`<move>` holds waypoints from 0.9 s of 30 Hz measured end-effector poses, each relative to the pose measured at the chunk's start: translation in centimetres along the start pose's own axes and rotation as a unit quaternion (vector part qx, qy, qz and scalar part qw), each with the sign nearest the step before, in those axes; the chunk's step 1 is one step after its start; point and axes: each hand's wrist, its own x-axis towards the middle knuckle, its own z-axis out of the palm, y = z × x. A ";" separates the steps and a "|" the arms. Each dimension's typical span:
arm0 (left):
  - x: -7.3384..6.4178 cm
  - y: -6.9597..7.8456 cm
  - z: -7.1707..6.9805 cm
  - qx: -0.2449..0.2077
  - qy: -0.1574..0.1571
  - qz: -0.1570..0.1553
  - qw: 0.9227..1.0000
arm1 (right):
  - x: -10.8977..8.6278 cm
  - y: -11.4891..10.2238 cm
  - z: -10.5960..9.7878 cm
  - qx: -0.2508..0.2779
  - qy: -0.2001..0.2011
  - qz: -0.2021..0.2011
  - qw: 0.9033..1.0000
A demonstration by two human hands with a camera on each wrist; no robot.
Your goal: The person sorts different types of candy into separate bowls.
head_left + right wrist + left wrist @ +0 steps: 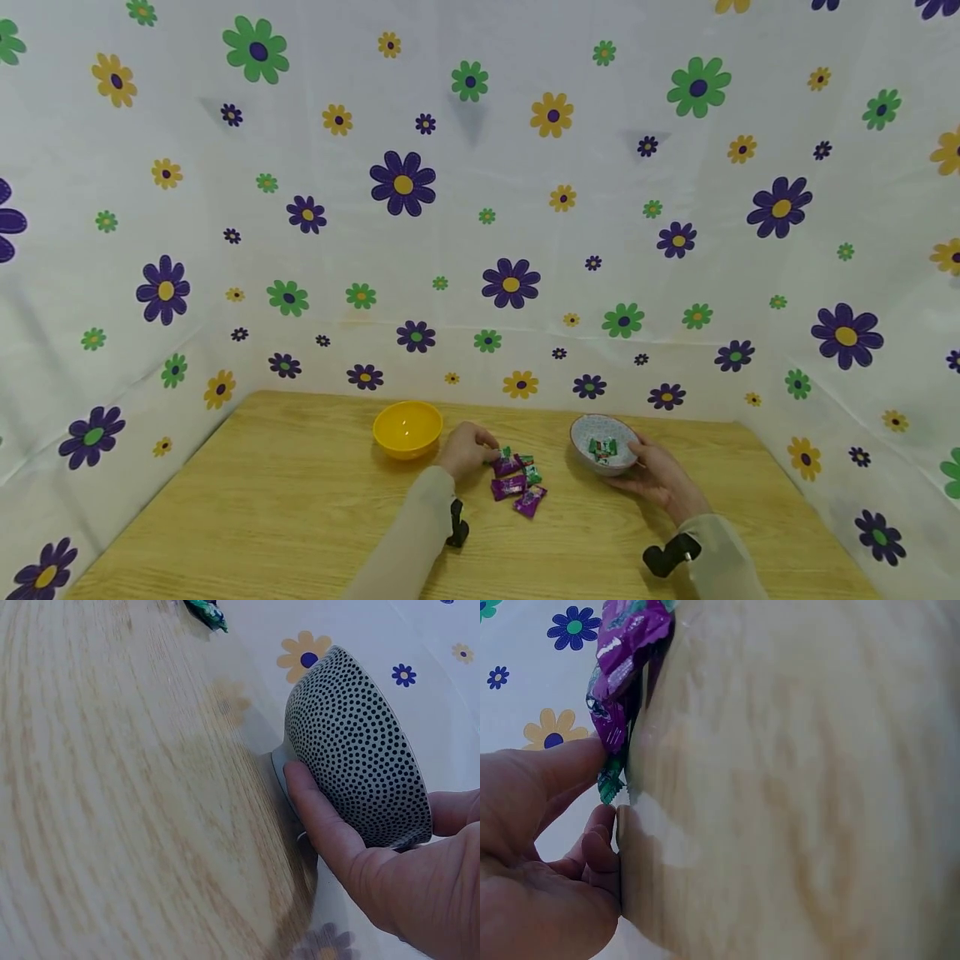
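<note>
My left hand (467, 450) reaches in from the left of a small pile of wrapped candies, fingertips right at a green wrapper end. In the left wrist view, one finger touches a purple candy (634, 637), and a gap shows between that finger and the lower ones. Other purple candies (509, 487) and a green candy (531, 472) lie close together on the table. My right hand (660, 479) grips a speckled bowl (588, 429), thumb at the rim and fingers under its side near the foot (279, 766). Green candies (602, 448) lie inside that bowl.
A yellow bowl (407, 429) stands just left of my left hand. The wooden table (300, 500) ends at a white flower-print cloth (465, 250) hanging at the back and both sides.
</note>
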 end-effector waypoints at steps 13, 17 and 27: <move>0.1 0.0 0.5 0.029 -0.001 -0.001 1.000 | -0.1 0.2 -0.1 -0.005 0.003 0.004 1.000; -0.1 0.0 0.8 0.021 0.022 0.018 0.999 | -0.2 0.1 0.0 0.001 0.004 0.002 1.000; -0.2 0.3 1.1 0.006 0.072 -0.009 0.997 | -0.2 0.2 0.0 0.016 -0.009 0.004 1.000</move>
